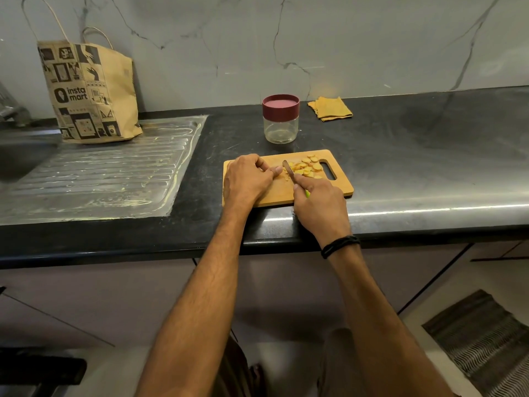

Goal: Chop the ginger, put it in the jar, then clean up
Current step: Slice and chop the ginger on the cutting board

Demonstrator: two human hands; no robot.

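While left hand (246, 179) pinches ginger stub (276, 169) mid cutting board (274, 196), right hand (317, 202) grips knife (289, 171); blade axis runs near-to-far, tip pointing away, slightly left. Slices (309, 167) piled by board's handle slot. Lidded jar (281, 118) behind board. Bag (88, 93) far left of board reads "insta mart".

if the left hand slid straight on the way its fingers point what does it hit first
Probably the knife, held by the right hand just past the ginger piece that the left hand pinches; the slices lie beyond it.
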